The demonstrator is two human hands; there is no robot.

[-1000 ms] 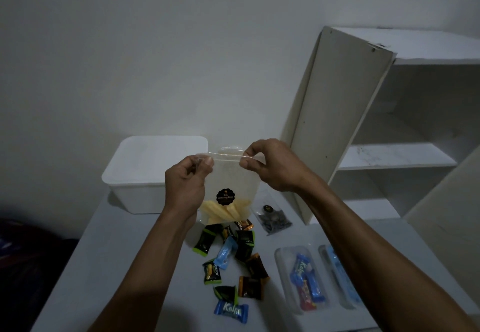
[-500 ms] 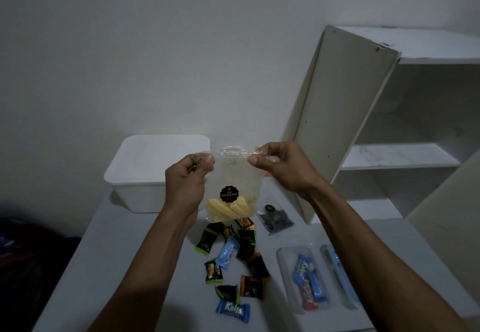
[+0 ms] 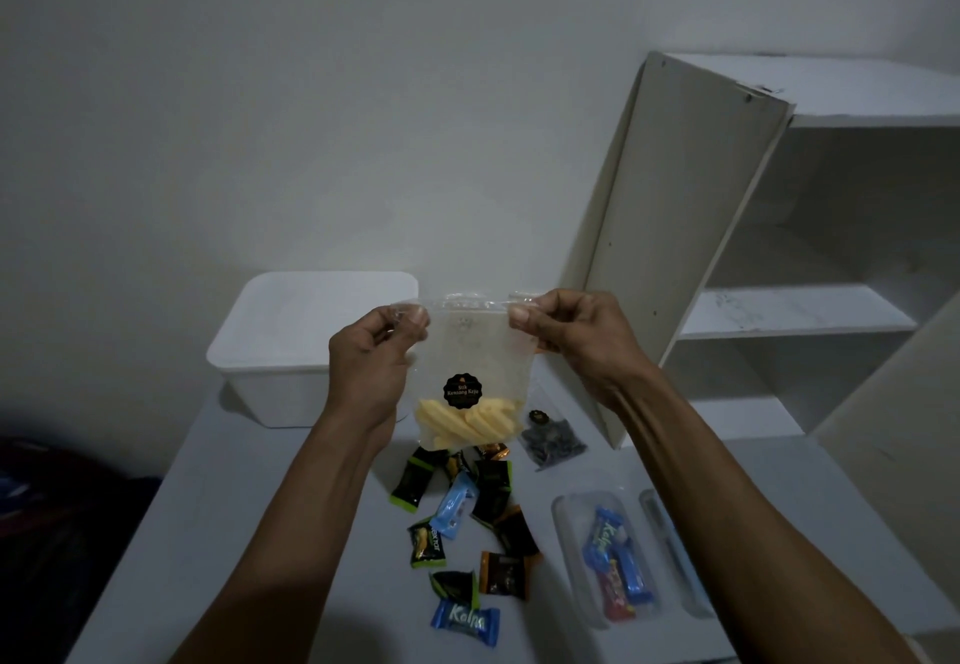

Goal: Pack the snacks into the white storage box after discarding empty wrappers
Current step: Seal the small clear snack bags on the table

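White table (image 3: 249,533) has the lidded storage box (image 3: 306,346) upper left, loose wrapped snacks (image 3: 467,523) center, clear tray (image 3: 602,559) lower right.

clear pouch (image 3: 470,351): yellow sticks, black label | storage box (image 3: 291,351): white

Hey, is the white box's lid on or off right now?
On. The white box on the table shows a flat closed top, nothing visible inside.
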